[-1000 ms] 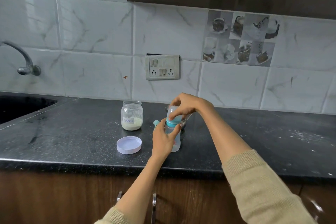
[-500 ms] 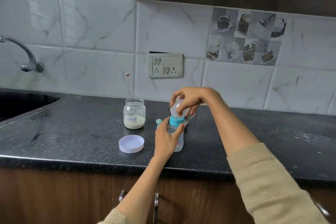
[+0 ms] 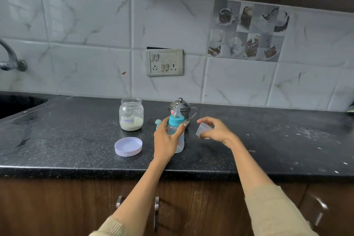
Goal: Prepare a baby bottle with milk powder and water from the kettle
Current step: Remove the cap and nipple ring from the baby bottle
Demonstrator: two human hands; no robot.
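Observation:
A clear baby bottle (image 3: pixel 178 138) with a blue collar and a bare teat stands upright on the black counter (image 3: pixel 76 140). My left hand (image 3: pixel 166 138) is wrapped around its body. My right hand (image 3: pixel 214 129) holds the bottle's clear cap (image 3: pixel 202 130) just to the right of the bottle, above the counter. Behind the bottle stands a small steel kettle (image 3: pixel 181 106) with its lid on. An open glass jar of milk powder (image 3: pixel 131 114) sits to the left, and its white lid (image 3: pixel 128 146) lies upside down in front of it.
A small pale green scoop (image 3: pixel 157 122) lies between jar and bottle, partly hidden by my left hand. The sink (image 3: pixel 17 103) and tap (image 3: pixel 9 59) are at far left. White powder specks dot the counter at right (image 3: pixel 310 134). Cupboard handles (image 3: pixel 156 210) are below.
My right hand has lifted the clear cap off the bottle's top and carried it to the right, baring the teat. My left hand still holds the bottle in place.

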